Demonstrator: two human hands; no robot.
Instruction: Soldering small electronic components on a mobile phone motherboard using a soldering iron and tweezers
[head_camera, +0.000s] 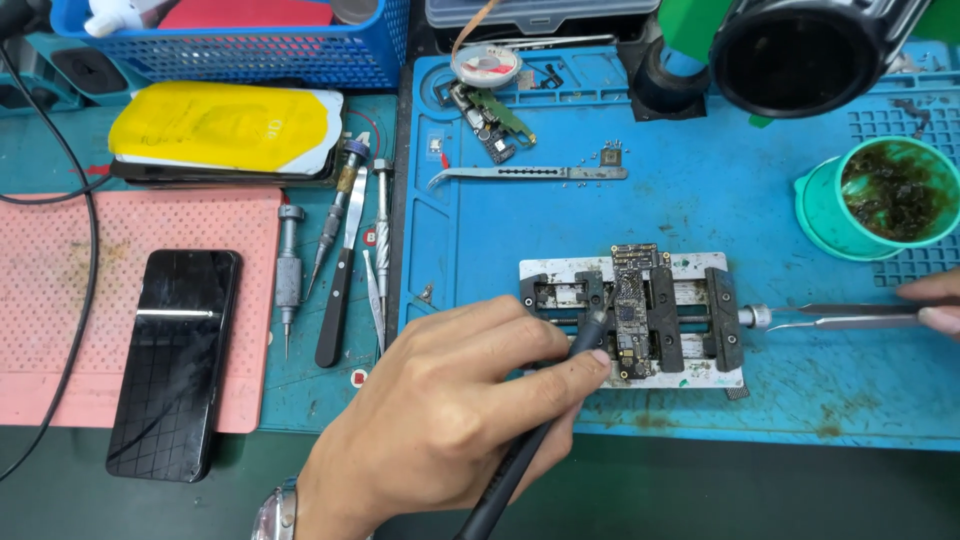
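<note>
My left hand (450, 410) grips a black soldering iron (520, 460) like a pen, its tip resting on a small circuit board (632, 305). The board is clamped upright in a metal holder with black jaws (690, 320) on the blue work mat (700, 190). My right hand (935, 303) shows only its fingertips at the right edge, pinching steel tweezers (850, 317) that point left toward the holder's knob.
A black phone (175, 360) lies on a pink mat (60, 300) at left. Screwdrivers and a blade (340, 260) lie between the mats. A green cup of brass wool (885, 195), a microscope lens (800, 50), loose parts (490, 120) and a blue basket (240, 40) stand behind.
</note>
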